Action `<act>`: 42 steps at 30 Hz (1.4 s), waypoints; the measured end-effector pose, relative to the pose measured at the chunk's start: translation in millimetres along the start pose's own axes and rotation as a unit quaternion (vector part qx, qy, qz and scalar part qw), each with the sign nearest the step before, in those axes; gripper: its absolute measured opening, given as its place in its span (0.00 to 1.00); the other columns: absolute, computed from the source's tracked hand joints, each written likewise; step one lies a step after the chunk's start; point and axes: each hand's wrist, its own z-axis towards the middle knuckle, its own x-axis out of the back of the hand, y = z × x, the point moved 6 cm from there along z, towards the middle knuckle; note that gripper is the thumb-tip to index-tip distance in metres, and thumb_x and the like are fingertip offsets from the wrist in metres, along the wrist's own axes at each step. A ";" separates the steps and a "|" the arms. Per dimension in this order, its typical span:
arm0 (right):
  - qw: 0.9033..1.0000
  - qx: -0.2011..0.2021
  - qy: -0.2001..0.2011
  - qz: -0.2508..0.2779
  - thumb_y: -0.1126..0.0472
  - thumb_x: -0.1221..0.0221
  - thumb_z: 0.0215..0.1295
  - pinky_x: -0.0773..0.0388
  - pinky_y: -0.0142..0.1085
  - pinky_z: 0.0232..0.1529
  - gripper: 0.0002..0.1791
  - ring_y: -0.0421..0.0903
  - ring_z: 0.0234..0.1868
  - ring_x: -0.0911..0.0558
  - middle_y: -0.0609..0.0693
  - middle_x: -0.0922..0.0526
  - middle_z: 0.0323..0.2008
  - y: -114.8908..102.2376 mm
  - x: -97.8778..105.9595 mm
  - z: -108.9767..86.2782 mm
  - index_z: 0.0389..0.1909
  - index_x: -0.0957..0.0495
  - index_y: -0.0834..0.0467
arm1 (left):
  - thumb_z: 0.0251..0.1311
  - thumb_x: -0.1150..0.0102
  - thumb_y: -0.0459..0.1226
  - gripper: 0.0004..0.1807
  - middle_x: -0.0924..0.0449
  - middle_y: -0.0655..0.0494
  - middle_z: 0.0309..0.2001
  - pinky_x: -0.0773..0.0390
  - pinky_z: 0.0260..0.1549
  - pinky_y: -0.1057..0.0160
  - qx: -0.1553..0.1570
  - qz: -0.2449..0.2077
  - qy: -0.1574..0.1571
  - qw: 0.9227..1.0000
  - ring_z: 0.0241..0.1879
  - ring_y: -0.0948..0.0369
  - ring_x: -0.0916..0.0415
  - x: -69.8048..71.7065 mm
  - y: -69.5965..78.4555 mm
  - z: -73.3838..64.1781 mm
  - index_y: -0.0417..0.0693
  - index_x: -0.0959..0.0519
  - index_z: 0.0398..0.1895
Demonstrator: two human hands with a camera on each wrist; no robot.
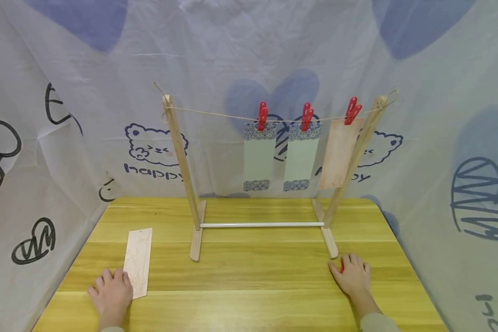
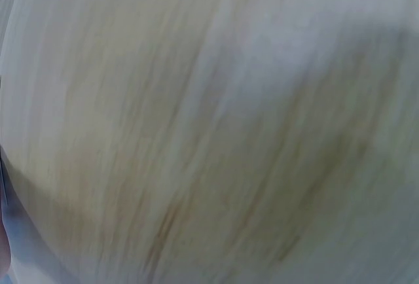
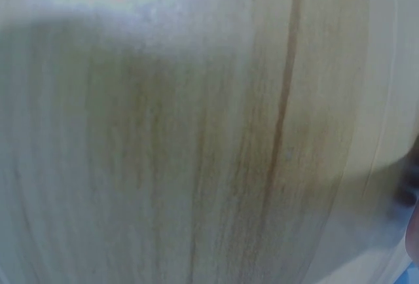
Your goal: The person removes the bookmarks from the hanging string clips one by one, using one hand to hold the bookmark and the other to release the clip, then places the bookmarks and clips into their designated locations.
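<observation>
At the lower left in the head view, my left hand [image 1: 112, 293] rests on the table beside a pale paper card [image 1: 139, 258]. Its thumb lies at the card's left edge, and its fingers are loosely bent. The card lies flat, with a faint branch-like pattern and a small hole near the top. On the right, my right hand [image 1: 354, 276] is low over the table by the rack's right foot. A red clothespin [image 1: 342, 265], mostly hidden, shows between its thumb and fingers. Both wrist views show mainly blurred wood grain, with a sliver of fingers at the edge.
A wooden rack [image 1: 177, 157] with a white crossbar [image 1: 261, 225] stands at the back. From its string [image 1: 216, 113] hang two blue-patterned cards [image 1: 259, 159] and a pinkish card [image 1: 339, 157], under red clothespins [image 1: 263, 116]. Printed cloth [image 1: 249, 46] surrounds the table [image 1: 240, 276].
</observation>
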 end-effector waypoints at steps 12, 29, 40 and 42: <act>1.000 -0.002 -0.009 0.008 0.35 0.52 0.60 0.44 0.54 0.45 0.26 0.57 0.43 0.32 0.57 0.31 0.37 -0.9 3.1 -2.7 0.27 0.33 0.57 | 0.70 0.72 0.43 0.21 0.46 0.33 0.47 0.54 0.47 0.35 -0.005 -0.007 0.014 1.000 0.48 0.35 0.50 1.6 0.8 0.8 0.36 0.35 0.50; 0.997 0.016 0.071 0.029 0.40 0.48 0.59 0.43 0.53 0.45 0.22 0.56 0.41 0.29 0.54 0.29 0.32 -6.0 20.5 2.9 0.28 0.32 0.57 | 0.70 0.75 0.45 0.23 0.44 0.32 0.46 0.52 0.46 0.35 -0.011 -0.036 0.078 0.996 0.48 0.34 0.47 19.0 32.3 -0.3 0.31 0.40 0.46; 0.954 0.113 0.254 0.113 0.55 0.41 0.54 0.40 0.53 0.45 0.16 0.59 0.40 0.26 0.59 0.24 0.36 -44.4 76.9 26.2 0.36 0.28 0.63 | 0.70 0.72 0.45 0.22 0.40 0.36 0.48 0.50 0.48 0.39 -0.027 -0.065 0.129 0.989 0.48 0.37 0.44 29.6 68.5 5.4 0.36 0.40 0.53; 0.942 0.131 0.283 0.124 0.55 0.41 0.53 0.38 0.53 0.43 0.17 0.60 0.39 0.26 0.59 0.24 0.35 -51.0 88.0 29.7 0.36 0.28 0.64 | 0.70 0.72 0.45 0.21 0.40 0.36 0.48 0.50 0.49 0.39 -0.029 -0.073 0.137 0.987 0.49 0.38 0.44 31.2 73.7 6.1 0.36 0.39 0.53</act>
